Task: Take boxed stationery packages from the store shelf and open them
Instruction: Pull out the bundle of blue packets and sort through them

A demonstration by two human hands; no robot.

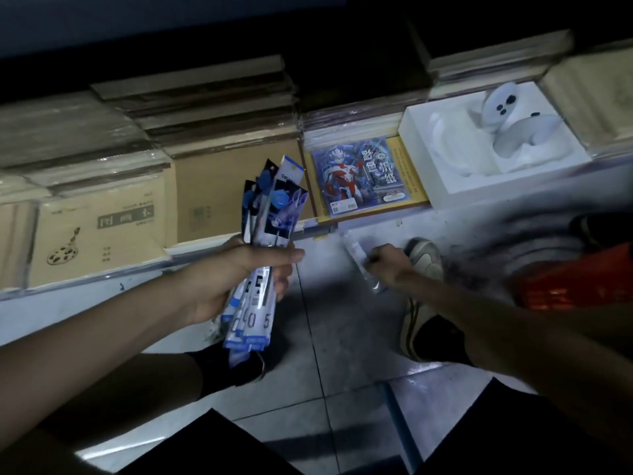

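The left hand (239, 275) is gripping a fanned bundle of blue-and-white pen packs (263, 255) upright in front of the shelf (479, 197) edge. The right hand (394, 265) is reaching low toward the floor (325, 320), fingers curled around one blurred, pale slim pack (356, 252), beside a shoe (424, 258).

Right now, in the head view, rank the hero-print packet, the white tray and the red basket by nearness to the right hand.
From the right hand:
1. Hero-print packet, on the shelf just above it.
2. Red basket, on the floor to its right.
3. White tray, on the shelf, up and right; close to the basket's rank.
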